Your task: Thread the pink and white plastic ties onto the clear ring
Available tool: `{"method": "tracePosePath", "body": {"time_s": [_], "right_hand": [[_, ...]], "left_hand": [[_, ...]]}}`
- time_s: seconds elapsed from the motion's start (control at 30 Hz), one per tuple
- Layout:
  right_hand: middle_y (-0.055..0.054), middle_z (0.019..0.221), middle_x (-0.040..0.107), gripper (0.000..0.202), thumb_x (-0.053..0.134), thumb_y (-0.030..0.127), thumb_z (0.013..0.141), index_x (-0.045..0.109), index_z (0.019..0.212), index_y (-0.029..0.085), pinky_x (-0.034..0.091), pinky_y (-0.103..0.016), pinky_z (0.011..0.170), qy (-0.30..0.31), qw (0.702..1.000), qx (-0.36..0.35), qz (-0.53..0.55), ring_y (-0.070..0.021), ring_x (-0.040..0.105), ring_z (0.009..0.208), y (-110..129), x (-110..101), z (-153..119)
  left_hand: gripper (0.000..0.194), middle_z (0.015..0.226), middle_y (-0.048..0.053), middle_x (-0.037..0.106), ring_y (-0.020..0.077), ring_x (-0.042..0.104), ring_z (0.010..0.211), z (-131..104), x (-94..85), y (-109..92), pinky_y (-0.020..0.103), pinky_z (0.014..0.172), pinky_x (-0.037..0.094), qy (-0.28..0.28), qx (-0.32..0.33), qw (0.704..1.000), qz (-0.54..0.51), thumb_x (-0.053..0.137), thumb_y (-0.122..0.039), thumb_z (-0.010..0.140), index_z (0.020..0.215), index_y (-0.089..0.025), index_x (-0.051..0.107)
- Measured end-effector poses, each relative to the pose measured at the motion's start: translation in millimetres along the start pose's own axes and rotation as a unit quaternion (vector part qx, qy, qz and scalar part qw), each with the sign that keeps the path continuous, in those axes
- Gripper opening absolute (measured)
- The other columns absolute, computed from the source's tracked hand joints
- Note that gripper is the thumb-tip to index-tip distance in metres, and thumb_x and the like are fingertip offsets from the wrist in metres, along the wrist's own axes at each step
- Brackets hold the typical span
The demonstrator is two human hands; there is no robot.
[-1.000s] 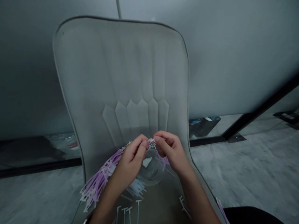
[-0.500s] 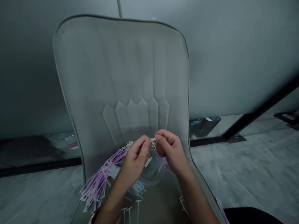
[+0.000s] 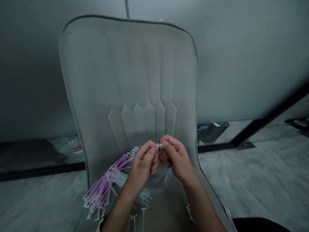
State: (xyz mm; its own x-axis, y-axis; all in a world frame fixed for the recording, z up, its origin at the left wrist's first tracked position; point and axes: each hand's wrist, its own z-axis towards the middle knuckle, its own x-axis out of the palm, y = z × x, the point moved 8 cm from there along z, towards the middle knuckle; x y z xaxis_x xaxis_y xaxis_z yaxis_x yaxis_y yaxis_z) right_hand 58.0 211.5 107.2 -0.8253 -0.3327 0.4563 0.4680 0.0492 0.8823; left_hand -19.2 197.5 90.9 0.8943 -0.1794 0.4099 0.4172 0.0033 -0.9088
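Just above the chair seat, my left hand (image 3: 146, 159) and my right hand (image 3: 175, 158) meet fingertip to fingertip. Both pinch a small whitish-purple strip (image 3: 159, 146) between thumb and forefinger; the fingers hide most of it. Below them sits a clear round plastic bowl (image 3: 158, 182), partly covered by my hands. To the left lies a bundle of thin purple strips (image 3: 102, 185) with white T-shaped ends. Pale strips (image 3: 143, 196) lie beside it, partly behind my left forearm. A few loose white T-ended strips (image 3: 143, 219) rest on the front of the seat.
The padded grey chair (image 3: 130, 74) has a tall backrest in front of me. More white T-ended pieces (image 3: 190, 212) lie by my right forearm. Behind the chair are a dark open box (image 3: 212, 132), a clear plastic bag (image 3: 69, 149) and a slanted black bar (image 3: 270, 114).
My hands stay pinched together on the small strip, the fingers curled slightly closer and more of them showing below. The view has shifted a little; the bundle and bowl stay put.
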Motion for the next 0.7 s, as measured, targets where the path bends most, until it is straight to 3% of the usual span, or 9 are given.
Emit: {"method": "tracePosePath", "body": {"time_s": [0.7], "right_hand": [[0.012, 0.047, 0.031, 0.024, 0.059, 0.037, 0.090, 0.051, 0.076, 0.019, 0.020, -0.015, 0.036, 0.015, 0.999, -0.035, -0.006, -0.0038, 0.021, 0.038, 1.9, 2.2, -2.3]], "left_hand": [[0.033, 0.052, -0.008, 0.036, 0.0074, 0.027, 0.045, -1.1, -4.7, -2.1, 0.017, 0.042, 0.026, -0.031, 0.032, 0.998, 0.046, 0.050, -0.038, 0.092, 0.066, -0.020, 0.045]]}}
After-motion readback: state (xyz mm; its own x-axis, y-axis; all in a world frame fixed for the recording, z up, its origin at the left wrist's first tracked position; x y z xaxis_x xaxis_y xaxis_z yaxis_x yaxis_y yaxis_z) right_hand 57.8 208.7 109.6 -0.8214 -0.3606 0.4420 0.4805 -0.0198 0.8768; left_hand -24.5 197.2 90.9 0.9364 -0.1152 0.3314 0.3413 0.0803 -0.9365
